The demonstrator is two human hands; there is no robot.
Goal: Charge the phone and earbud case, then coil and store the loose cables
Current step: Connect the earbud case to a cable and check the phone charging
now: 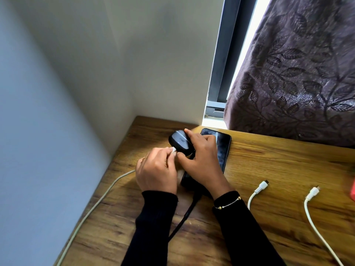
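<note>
**Plug meets earbud case near the table's far edge**

The black earbud case (179,140), lifted near the table's (278,169) far edge, is gripped by the right hand (199,158). The left hand (156,172) pinches a white plug (173,149) against the case's end; its white cable (92,206) trails toward the left edge. Beneath the right hand lies the phone (221,144), a black cable (184,217) running from its near end. Two loose white cables (257,191) (315,217) lie toward the right edge.

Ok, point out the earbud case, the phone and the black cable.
earbud case (179,140): head view, on its dark lid.
phone (222,144): head view, on the bare screen right of the right hand.
black cable (185,215): head view, on its run between the sleeves.
</note>
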